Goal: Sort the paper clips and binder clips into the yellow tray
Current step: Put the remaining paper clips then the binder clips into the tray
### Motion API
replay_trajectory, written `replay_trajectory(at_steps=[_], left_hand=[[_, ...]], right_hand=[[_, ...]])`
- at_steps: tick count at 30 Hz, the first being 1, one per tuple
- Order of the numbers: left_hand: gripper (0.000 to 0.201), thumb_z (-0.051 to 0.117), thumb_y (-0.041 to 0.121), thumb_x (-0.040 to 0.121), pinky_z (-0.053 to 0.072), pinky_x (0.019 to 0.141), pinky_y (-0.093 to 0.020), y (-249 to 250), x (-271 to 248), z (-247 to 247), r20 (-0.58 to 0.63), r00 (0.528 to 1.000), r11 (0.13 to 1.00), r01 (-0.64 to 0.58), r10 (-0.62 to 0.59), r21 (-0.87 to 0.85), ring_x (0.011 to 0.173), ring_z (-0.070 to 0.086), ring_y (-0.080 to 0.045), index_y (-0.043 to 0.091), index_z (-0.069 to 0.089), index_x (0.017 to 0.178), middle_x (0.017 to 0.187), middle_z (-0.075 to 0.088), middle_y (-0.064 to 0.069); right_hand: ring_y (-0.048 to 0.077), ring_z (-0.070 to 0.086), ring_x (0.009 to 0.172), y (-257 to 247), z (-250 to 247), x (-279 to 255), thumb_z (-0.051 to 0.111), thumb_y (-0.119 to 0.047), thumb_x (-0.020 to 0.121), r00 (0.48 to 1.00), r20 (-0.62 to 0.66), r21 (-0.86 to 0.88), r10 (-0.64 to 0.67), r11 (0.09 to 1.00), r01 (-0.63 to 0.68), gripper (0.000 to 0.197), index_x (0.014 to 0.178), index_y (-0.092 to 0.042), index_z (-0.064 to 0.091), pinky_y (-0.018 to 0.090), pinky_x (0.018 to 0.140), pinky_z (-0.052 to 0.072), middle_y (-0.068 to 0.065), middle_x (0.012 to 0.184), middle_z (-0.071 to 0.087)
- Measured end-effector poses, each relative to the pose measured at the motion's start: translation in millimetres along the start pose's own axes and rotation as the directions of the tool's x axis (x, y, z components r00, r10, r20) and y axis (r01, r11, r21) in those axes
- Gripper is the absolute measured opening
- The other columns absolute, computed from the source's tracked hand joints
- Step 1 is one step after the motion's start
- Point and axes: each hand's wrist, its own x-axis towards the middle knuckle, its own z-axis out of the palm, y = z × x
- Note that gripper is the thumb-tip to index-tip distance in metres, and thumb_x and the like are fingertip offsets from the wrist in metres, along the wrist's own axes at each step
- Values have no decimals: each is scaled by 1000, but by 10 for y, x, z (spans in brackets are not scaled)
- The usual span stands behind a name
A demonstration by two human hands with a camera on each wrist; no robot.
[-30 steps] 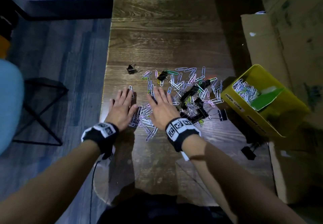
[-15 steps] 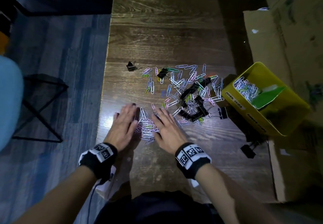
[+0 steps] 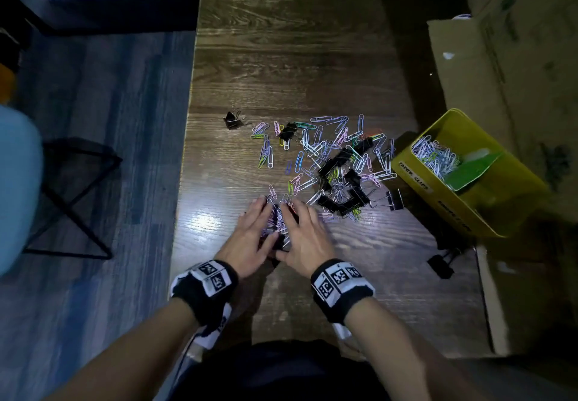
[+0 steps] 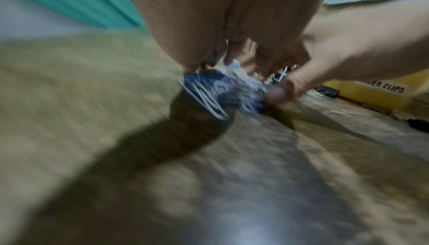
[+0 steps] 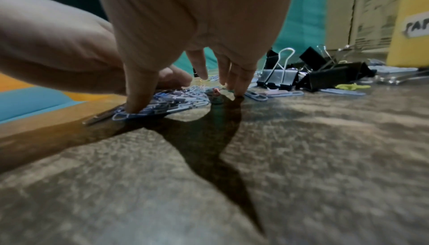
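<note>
My left hand (image 3: pixel 253 236) and right hand (image 3: pixel 308 238) lie side by side on the wooden table (image 3: pixel 281 56), fingers fairly straight, squeezing a gathered bunch of paper clips (image 3: pixel 278 224) between them. In the right wrist view my fingertips (image 5: pixel 134 107) press down on that bunch (image 5: pixel 171 100). The left wrist view is blurred and shows the same bunch (image 4: pixel 220 93) under both hands. More coloured paper clips (image 3: pixel 325 147) lie scattered beyond, mixed with black binder clips (image 3: pixel 344 191). The yellow tray (image 3: pixel 416 178) stands at the right, with paper clips (image 3: pixel 434 153) in its far compartment.
A lone binder clip (image 3: pixel 233 120) lies far left of the scatter, another (image 3: pixel 394 200) beside the tray, and one (image 3: pixel 441 264) near the table's right edge. Cardboard boxes (image 3: pixel 500 56) stand to the right. A black stool (image 3: pixel 78 197) is on the floor to the left.
Both hands have slid toward me and drawn together, raking paper clips out of the scatter into a tight bunch between them.
</note>
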Motion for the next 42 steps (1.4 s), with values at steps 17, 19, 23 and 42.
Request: replay_trajectory(at_steps=[17, 19, 23, 42], left_hand=[[23, 83, 7, 59, 42, 68, -19, 127, 42, -174, -68, 991, 991, 110, -115, -80, 73, 57, -16, 11, 71, 78, 80, 58, 3], [21, 83, 10, 61, 39, 69, -14, 97, 58, -205, -72, 991, 991, 106, -112, -77, 73, 57, -13, 11, 73, 79, 79, 62, 2], [15, 81, 14, 67, 35, 70, -10, 39, 72, -280, -92, 976, 977, 186, -196, -104, 76, 60, -13, 13, 74, 81, 81, 69, 1], [13, 73, 0, 58, 58, 61, -24, 806, 362, -889, 141, 977, 540, 206, -161, -816, 62, 68, -18, 7, 73, 69, 73, 73, -10]], right_hand=[[28, 65, 95, 37, -26, 43, 76, -19, 78, 984, 44, 205, 170, 963, -175, 37, 113, -23, 65, 37, 86, 54, 13, 109, 66], [28, 64, 98, 69, -24, 59, 74, -23, 80, 977, 83, 221, 196, 953, -209, 37, 116, -25, 65, 36, 88, 52, 15, 111, 67], [25, 60, 111, 138, -48, 51, 72, -23, 83, 969, 98, 324, 226, 914, -246, 36, 119, -20, 66, 28, 98, 45, 10, 123, 64], [11, 70, 83, 661, -990, -602, 81, -6, 65, 884, -185, 947, 428, 317, 45, 27, 80, -27, 73, 26, 76, 57, 2, 95, 72]])
